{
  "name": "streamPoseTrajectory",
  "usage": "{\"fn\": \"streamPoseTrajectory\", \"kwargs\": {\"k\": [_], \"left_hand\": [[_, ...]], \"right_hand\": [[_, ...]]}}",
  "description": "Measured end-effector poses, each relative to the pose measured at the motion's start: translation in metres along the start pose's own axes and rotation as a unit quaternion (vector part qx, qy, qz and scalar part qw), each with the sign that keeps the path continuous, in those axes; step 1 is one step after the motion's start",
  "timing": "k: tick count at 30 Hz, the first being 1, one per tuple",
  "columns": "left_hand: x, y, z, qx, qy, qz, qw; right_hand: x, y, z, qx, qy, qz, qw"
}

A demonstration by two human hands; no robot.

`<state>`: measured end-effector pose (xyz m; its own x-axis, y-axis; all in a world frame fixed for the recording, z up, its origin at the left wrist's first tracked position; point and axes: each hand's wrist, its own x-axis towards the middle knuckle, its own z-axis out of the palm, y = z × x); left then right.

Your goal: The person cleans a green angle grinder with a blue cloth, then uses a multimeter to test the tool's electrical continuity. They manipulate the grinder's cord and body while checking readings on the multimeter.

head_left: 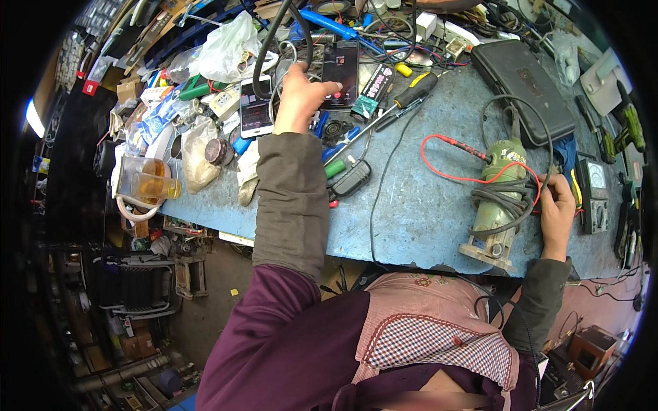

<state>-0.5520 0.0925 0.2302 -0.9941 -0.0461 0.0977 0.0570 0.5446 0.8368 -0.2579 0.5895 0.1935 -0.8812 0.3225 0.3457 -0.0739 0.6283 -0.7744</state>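
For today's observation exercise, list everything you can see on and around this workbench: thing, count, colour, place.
Workbench: one, blue, across the middle.
Power tool: one, pale green, cord wound round it, lying near the bench's front right edge.
Red test lead: one, looping left of the tool.
Multimeter: one, grey, right of the tool.
Black case: one, back right.
Dark phone: one, back centre.
White phone: one, left of it.
Screwdriver: one, yellow and black, beside the dark phone.
Jar: one, clear with amber liquid, far left.
Plastic bag: one, clear, back left.
Left hand: thumb on the dark phone.
Right hand: against the tool's wound cord.
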Motion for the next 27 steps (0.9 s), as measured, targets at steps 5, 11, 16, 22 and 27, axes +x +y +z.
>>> {"fn": "streamPoseTrajectory", "kwargs": {"k": [5, 11, 16, 22, 27], "left_hand": [[-0.006, 0.012, -0.003, -0.024, -0.015, -0.022, 0.999], [-0.007, 0.011, -0.003, -0.026, -0.011, -0.021, 0.999], [-0.008, 0.014, -0.003, -0.034, -0.015, -0.028, 0.999], [0.004, -0.007, 0.002, -0.013, 0.007, -0.009, 1.000], [0.002, -0.003, 0.002, -0.013, -0.002, -0.001, 1.000]], "right_hand": [[-0.001, 0.001, 0.000, 0.001, 0.003, 0.002, 1.000], [-0.001, 0.000, 0.000, 0.008, 0.001, 0.004, 1.000], [-0.001, 0.000, 0.000, 0.008, -0.002, 0.014, 1.000], [0.000, -0.001, 0.002, 0.017, 0.000, 0.003, 1.000], [-0.001, -0.001, 0.000, 0.007, -0.002, 0.011, 1.000]]}}
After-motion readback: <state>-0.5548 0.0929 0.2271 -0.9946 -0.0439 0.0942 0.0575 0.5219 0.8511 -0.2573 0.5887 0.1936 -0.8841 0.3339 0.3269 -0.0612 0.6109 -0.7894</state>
